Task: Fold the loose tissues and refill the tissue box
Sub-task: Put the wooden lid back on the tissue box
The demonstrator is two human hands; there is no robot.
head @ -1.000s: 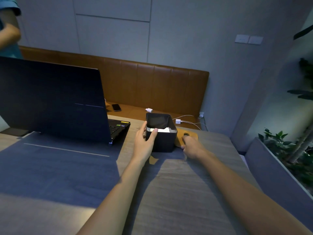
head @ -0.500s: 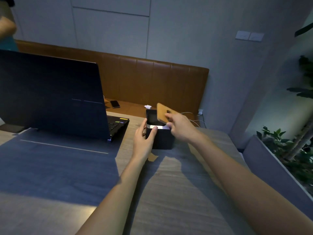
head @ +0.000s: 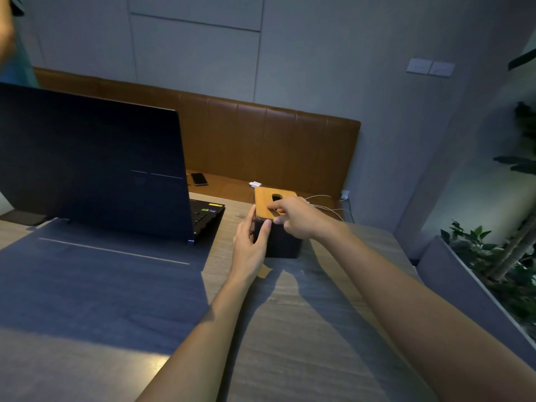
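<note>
Left hand (head: 249,250), fingers straight, braces square black tissue box (head: 285,243); right hand (head: 298,217) pinches slotted wooden lid (head: 269,203) atop it. Risk: uneven press seats lid crooked.

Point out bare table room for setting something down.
Free: the dark mat in front of the laptop, and the bare wood of the table between the forearms, nearer than the tissue box. Crowded: the box itself, with the left hand at its side and the right hand on its wooden lid; cables lie behind.
</note>
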